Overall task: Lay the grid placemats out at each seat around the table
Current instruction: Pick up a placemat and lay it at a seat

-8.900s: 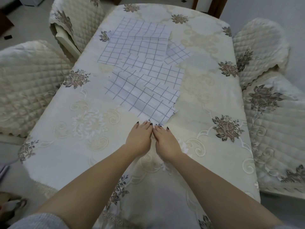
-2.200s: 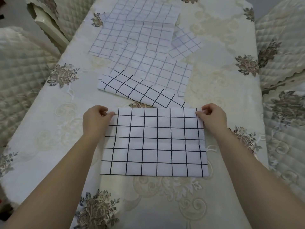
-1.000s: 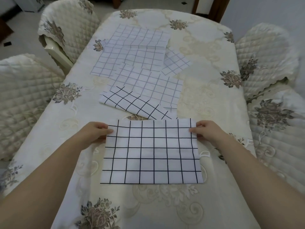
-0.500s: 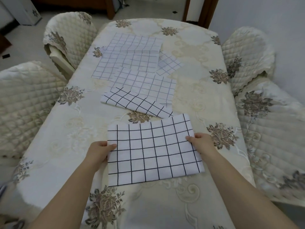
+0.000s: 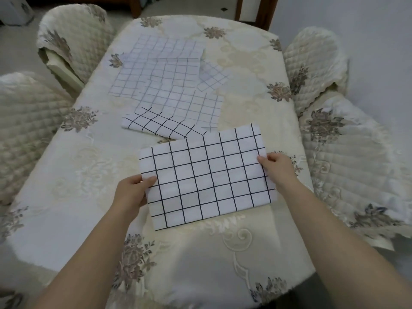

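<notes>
slanting placemat [image 5: 207, 175], long axis left-right, right end farther

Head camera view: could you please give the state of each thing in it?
White cloth placemat with bold black grid: unfolded, askew, held at both side edges.
Left hand: grips its left edge.
Right hand: pinches its right edge.
Second black-grid placemat: lying down, near corner hidden.
Pale-grid placemats: overlapping in a heap, not laid out.
Cream floral tablecloth: spread out, draped over the edges.
</notes>
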`<action>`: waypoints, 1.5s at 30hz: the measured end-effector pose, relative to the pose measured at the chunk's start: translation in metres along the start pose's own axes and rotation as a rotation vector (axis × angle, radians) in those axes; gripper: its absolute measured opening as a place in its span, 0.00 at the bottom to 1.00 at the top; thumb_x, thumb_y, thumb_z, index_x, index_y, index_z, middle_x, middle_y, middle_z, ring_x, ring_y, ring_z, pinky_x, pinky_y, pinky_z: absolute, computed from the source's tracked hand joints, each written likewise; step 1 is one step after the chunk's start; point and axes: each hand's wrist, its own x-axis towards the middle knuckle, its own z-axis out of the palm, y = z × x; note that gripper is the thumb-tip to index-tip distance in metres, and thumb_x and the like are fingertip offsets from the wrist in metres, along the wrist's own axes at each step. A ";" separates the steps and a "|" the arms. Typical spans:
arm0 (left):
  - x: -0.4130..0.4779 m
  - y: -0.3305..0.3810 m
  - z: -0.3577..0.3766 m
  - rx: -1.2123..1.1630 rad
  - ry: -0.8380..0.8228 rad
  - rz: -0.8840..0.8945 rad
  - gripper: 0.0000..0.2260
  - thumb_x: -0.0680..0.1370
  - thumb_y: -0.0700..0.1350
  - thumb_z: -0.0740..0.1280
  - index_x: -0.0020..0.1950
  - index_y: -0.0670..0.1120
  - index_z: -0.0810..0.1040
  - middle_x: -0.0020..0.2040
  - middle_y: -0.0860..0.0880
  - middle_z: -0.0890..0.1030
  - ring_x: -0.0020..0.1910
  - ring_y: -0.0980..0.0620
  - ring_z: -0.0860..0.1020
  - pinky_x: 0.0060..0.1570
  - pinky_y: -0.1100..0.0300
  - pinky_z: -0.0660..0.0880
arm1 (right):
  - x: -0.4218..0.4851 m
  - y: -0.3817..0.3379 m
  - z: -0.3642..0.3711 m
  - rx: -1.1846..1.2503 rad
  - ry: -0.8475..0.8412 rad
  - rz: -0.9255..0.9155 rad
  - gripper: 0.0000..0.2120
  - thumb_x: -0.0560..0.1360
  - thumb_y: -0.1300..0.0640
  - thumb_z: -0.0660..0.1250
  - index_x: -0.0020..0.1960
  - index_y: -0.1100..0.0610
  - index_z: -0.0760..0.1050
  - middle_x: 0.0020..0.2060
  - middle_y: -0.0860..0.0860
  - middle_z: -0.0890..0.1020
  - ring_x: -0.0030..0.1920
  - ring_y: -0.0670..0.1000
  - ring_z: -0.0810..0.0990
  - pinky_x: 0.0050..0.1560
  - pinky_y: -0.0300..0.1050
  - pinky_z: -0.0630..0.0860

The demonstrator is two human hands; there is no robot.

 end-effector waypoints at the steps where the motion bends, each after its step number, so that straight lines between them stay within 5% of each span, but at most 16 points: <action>1: -0.004 -0.002 0.004 -0.013 0.007 -0.006 0.06 0.75 0.39 0.69 0.50 0.37 0.81 0.34 0.43 0.82 0.30 0.49 0.80 0.35 0.56 0.80 | 0.004 -0.001 -0.005 -0.016 -0.002 -0.024 0.21 0.75 0.60 0.68 0.26 0.53 0.64 0.23 0.47 0.64 0.28 0.47 0.62 0.29 0.40 0.58; 3: -0.014 -0.006 0.015 -0.054 0.025 -0.019 0.07 0.75 0.39 0.69 0.50 0.37 0.81 0.32 0.46 0.81 0.28 0.51 0.79 0.33 0.58 0.78 | 0.016 -0.002 -0.015 -0.023 -0.025 -0.061 0.19 0.74 0.60 0.69 0.27 0.54 0.66 0.24 0.47 0.66 0.28 0.47 0.64 0.26 0.36 0.60; 6: -0.029 -0.013 0.035 -0.125 0.055 -0.041 0.07 0.75 0.39 0.69 0.51 0.38 0.81 0.40 0.43 0.83 0.32 0.49 0.81 0.32 0.59 0.78 | 0.037 -0.006 -0.029 -0.055 -0.056 -0.087 0.12 0.74 0.58 0.70 0.33 0.59 0.73 0.27 0.48 0.71 0.29 0.45 0.67 0.24 0.30 0.62; 12: -0.066 -0.032 0.093 -0.236 0.158 -0.067 0.05 0.76 0.39 0.69 0.49 0.38 0.80 0.46 0.40 0.83 0.40 0.44 0.82 0.31 0.59 0.79 | 0.090 -0.019 -0.057 -0.171 -0.167 -0.206 0.09 0.75 0.55 0.69 0.47 0.61 0.78 0.38 0.51 0.77 0.42 0.50 0.74 0.46 0.41 0.68; 14: -0.073 -0.038 0.110 -0.251 0.177 -0.077 0.08 0.76 0.39 0.69 0.51 0.35 0.79 0.47 0.38 0.82 0.41 0.43 0.81 0.31 0.58 0.79 | 0.107 -0.025 -0.063 -0.218 -0.193 -0.242 0.10 0.75 0.54 0.69 0.47 0.61 0.78 0.40 0.53 0.78 0.42 0.50 0.75 0.46 0.41 0.68; 17: -0.085 -0.045 0.134 -0.271 0.183 -0.091 0.05 0.76 0.39 0.69 0.44 0.38 0.78 0.44 0.40 0.82 0.40 0.43 0.81 0.30 0.59 0.78 | 0.131 -0.034 -0.071 -0.284 -0.256 -0.279 0.10 0.74 0.53 0.70 0.42 0.60 0.76 0.32 0.50 0.75 0.34 0.47 0.72 0.43 0.42 0.68; 20: -0.092 -0.051 0.156 -0.254 0.183 -0.093 0.09 0.76 0.41 0.69 0.38 0.40 0.74 0.40 0.40 0.81 0.38 0.43 0.81 0.34 0.55 0.80 | 0.153 -0.041 -0.077 -0.355 -0.303 -0.313 0.08 0.75 0.54 0.69 0.43 0.59 0.77 0.38 0.54 0.77 0.40 0.51 0.74 0.45 0.42 0.69; 26: -0.104 -0.056 0.206 -0.251 0.204 -0.118 0.09 0.77 0.40 0.68 0.39 0.38 0.73 0.31 0.44 0.79 0.30 0.49 0.81 0.33 0.55 0.80 | 0.189 -0.053 -0.082 -0.520 -0.383 -0.326 0.09 0.73 0.53 0.72 0.45 0.60 0.80 0.35 0.52 0.77 0.36 0.49 0.74 0.43 0.42 0.68; 29: -0.111 -0.059 0.231 -0.273 0.182 -0.163 0.10 0.76 0.40 0.68 0.43 0.33 0.75 0.35 0.35 0.78 0.32 0.44 0.82 0.38 0.51 0.82 | 0.206 -0.055 -0.082 -0.624 -0.387 -0.382 0.11 0.73 0.53 0.72 0.47 0.61 0.82 0.40 0.54 0.79 0.43 0.50 0.75 0.45 0.42 0.69; 33: -0.122 -0.065 0.258 -0.339 0.121 -0.218 0.12 0.77 0.37 0.67 0.34 0.41 0.70 0.23 0.48 0.75 0.27 0.49 0.80 0.34 0.56 0.81 | 0.223 -0.055 -0.073 -0.731 -0.480 -0.415 0.10 0.75 0.55 0.70 0.50 0.62 0.82 0.47 0.57 0.82 0.45 0.51 0.75 0.45 0.42 0.69; 39: -0.121 -0.083 0.276 -0.381 0.088 -0.289 0.18 0.76 0.36 0.68 0.25 0.42 0.73 0.25 0.43 0.75 0.35 0.40 0.81 0.39 0.52 0.82 | 0.237 -0.044 -0.056 -0.797 -0.545 -0.451 0.09 0.73 0.56 0.72 0.48 0.62 0.82 0.47 0.59 0.84 0.43 0.52 0.76 0.44 0.42 0.70; 45: -0.116 -0.090 0.280 -0.482 0.042 -0.374 0.13 0.77 0.37 0.68 0.47 0.24 0.76 0.42 0.29 0.81 0.44 0.37 0.84 0.40 0.55 0.81 | 0.249 -0.024 -0.047 -0.772 -0.531 -0.450 0.09 0.71 0.55 0.73 0.46 0.61 0.82 0.46 0.57 0.84 0.44 0.52 0.77 0.44 0.40 0.68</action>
